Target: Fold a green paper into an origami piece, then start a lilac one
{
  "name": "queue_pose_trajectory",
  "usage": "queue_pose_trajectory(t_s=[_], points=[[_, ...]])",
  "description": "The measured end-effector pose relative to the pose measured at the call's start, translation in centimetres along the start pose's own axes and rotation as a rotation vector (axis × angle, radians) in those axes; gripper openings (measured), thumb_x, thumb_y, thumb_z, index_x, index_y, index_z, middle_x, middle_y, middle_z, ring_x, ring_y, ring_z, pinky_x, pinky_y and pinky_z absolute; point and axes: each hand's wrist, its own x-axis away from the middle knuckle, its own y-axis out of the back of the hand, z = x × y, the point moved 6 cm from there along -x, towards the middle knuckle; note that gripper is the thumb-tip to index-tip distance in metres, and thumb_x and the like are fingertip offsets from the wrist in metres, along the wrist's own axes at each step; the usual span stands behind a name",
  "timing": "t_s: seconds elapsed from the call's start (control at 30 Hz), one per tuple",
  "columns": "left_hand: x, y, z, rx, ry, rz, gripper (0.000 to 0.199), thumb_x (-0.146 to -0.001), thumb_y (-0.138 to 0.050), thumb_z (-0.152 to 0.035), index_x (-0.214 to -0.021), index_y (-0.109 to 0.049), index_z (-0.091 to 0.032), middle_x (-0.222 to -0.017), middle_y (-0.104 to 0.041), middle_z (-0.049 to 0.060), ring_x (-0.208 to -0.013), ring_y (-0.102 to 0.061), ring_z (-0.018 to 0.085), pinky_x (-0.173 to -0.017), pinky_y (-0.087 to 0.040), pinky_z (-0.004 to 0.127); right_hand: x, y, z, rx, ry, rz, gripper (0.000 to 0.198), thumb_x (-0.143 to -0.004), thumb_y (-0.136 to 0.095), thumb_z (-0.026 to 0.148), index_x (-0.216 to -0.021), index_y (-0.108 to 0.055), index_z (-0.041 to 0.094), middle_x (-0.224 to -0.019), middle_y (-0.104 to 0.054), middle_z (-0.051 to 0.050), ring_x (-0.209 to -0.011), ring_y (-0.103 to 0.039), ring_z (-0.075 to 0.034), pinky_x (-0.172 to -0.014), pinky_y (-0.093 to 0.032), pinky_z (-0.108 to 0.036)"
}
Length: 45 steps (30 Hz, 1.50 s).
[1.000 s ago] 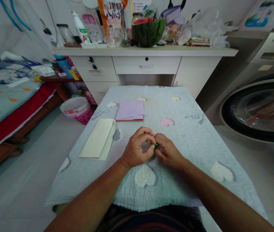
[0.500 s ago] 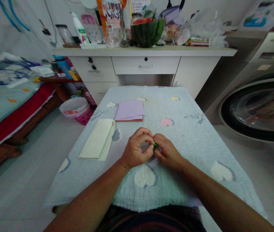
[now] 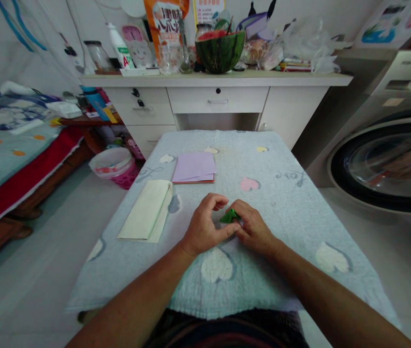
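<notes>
A small piece of folded green paper is pinched in my right hand, its pointed end sticking out to the left. Part of it is hidden by the fingers. My left hand is beside it with fingers curved and apart from the thumb. The left thumb reaches under the paper to the right fingertips; whether it touches the paper I cannot tell. Beyond my hands lies a stack of square paper, purple on top with a red edge below. A folded pale-yellow sheet rests to the left.
A blue cloth with heart prints covers the table. Behind it stands a white desk bearing a cut watermelon, jars and bags. A washing machine is on the right, a pink bin and a bed on the left.
My left fingers have opened away from the green paper, and the left thumb has stretched right. More of the paper shows now. My right hand keeps hold of it in nearly the same place.
</notes>
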Motion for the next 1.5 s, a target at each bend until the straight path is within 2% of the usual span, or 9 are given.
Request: queue_pose_trajectory(t_s=[0.13, 0.27, 0.4, 0.57, 0.77, 1.2, 1.37, 1.5], points=[[-0.3, -0.1, -0.2, -0.046, -0.022, 0.000, 0.017, -0.075, -0.070, -0.019, -0.087, -0.057, -0.019, -0.083, -0.057, 0.000, -0.080, -0.054, 0.014, -0.072, -0.045, 0.026, 0.0, 0.0, -0.2, 0.029, -0.027, -0.021, 0.011, -0.075, -0.047, 0.010, -0.080, -0.048, 0.020, -0.077, -0.049, -0.002, -0.074, -0.046, -0.017, -0.067, -0.036, -0.029], [-0.3, -0.1, -0.6, -0.018, -0.055, -0.004, 0.008, -0.079, -0.065, -0.013, -0.081, -0.059, -0.018, -0.077, -0.057, -0.001, -0.074, -0.054, 0.012, -0.067, -0.044, 0.023, 0.0, 0.0, -0.1, 0.019, -0.015, -0.011, 0.016, -0.073, -0.047, 0.006, -0.081, -0.049, 0.020, -0.076, -0.048, -0.001, -0.075, -0.046, -0.017, -0.067, -0.036, -0.029], [-0.2, 0.0, -0.7, -0.004, -0.065, -0.007, 0.006, -0.080, -0.064, -0.013, -0.081, -0.060, -0.018, -0.076, -0.058, -0.001, -0.072, -0.055, 0.011, -0.066, -0.044, 0.023, 0.1, 0.1, 0.1, -0.011, -0.005, 0.005, 0.015, -0.075, -0.047, 0.008, -0.083, -0.050, 0.020, -0.077, -0.048, -0.001, -0.076, -0.046, -0.017, -0.068, -0.036, -0.030], [-0.1, 0.1, -0.6, 0.001, -0.077, -0.020, 0.007, -0.080, -0.064, -0.012, -0.079, -0.060, -0.017, -0.074, -0.057, -0.001, -0.070, -0.055, 0.011, -0.064, -0.044, 0.022, 0.1, 0.4, 0.5, -0.069, 0.006, 0.011, 0.006, -0.084, -0.046, 0.017, -0.087, -0.051, 0.020, -0.080, -0.050, -0.002, -0.078, -0.047, -0.018, -0.070, -0.037, -0.032], [-0.1, 0.2, -0.8, -0.002, -0.114, -0.039, 0.012, -0.078, -0.066, -0.011, -0.086, -0.062, -0.018, -0.079, -0.060, 0.000, -0.076, -0.056, 0.012, -0.069, -0.046, 0.024, 0.0, 0.1, 0.7, -0.067, 0.036, 0.053, 0.015, -0.088, -0.043, 0.016, -0.095, -0.055, 0.020, -0.082, -0.052, -0.003, -0.081, -0.048, -0.018, -0.073, -0.038, -0.033], [0.0, 0.2, -1.0, 0.023, -0.104, -0.011, 0.007, -0.080, -0.063, -0.012, -0.083, -0.063, -0.018, -0.080, -0.061, 0.002, -0.077, -0.058, 0.013, -0.070, -0.048, 0.026, 0.0, 0.0, 0.8, -0.056, 0.038, 0.082, 0.021, -0.089, -0.042, 0.017, -0.101, -0.059, 0.021, -0.084, -0.055, -0.004, -0.084, -0.050, -0.020, -0.077, -0.040, -0.034], [-0.1, 0.3, -0.9, 0.026, -0.106, -0.015, 0.006, -0.082, -0.062, -0.014, -0.086, -0.062, -0.019, -0.082, -0.061, 0.002, -0.078, -0.058, 0.013, -0.070, -0.047, 0.026, -0.1, 0.8, 1.1, -0.151, 0.043, 0.054, 0.018, -0.092, -0.043, 0.027, -0.097, -0.059, 0.020, -0.085, -0.056, -0.005, -0.084, -0.052, -0.020, -0.076, -0.042, -0.035], [-0.1, 0.3, -0.5, 0.062, -0.084, 0.012, 0.007, -0.084, -0.061, -0.015, -0.090, -0.061, -0.019, -0.089, -0.062, 0.002, -0.086, -0.058, 0.014, -0.077, -0.048, 0.028, 0.0, 2.0, 0.4, -0.197, -0.059, -0.054, 0.016, -0.094, -0.045, 0.028, -0.092, -0.059, 0.020, -0.084, -0.055, -0.003, -0.081, -0.054, -0.017, -0.075, -0.042, -0.032]])
